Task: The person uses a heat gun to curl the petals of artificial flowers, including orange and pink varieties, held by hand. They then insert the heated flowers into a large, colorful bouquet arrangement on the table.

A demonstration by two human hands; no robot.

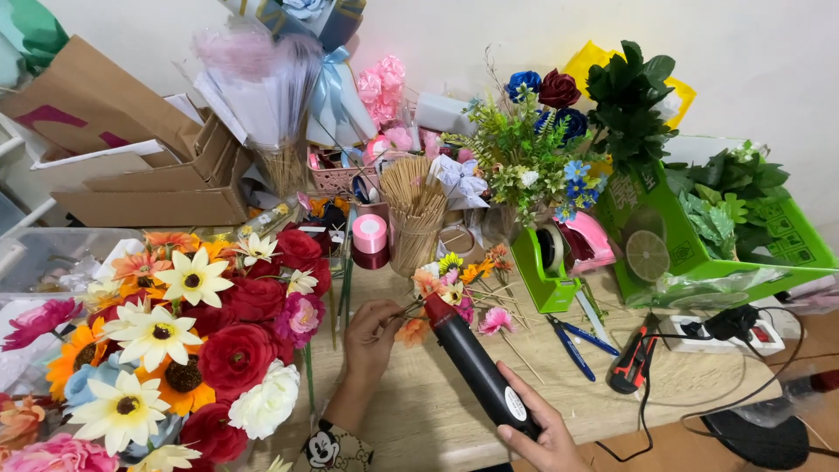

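The left hand [369, 336] pinches a thin, fragile-looking flower stem [404, 311] over the desk [419, 411]; it is probably best held low. The right hand [542, 433] is wrapped around a rigid black heat gun [476, 365], nozzle at the small flowers [450, 293].

Glossy black plastic heat gun [476, 363], matt wooden table [419, 411]

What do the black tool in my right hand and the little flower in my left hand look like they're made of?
The black tool in the right hand looks like moulded plastic: a smooth, slightly glossy barrel with a red nozzle end. The small orange flower at the left hand looks artificial, probably fabric or paper petals with flat colour on a thin stem; the exact material can't be told.
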